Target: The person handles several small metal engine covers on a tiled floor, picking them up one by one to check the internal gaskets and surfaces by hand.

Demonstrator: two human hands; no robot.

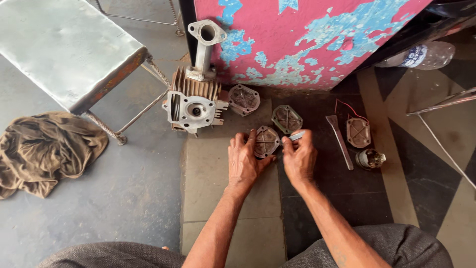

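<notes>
Frame centre: left hand (244, 161) grips 1 ribbed metal cover (266, 141) steady; right hand (299, 158) pinches thin blade (296, 136) against its edge.

Bare forearms and hands (270, 161), no sleeves, grey trousers over both knees.
</notes>
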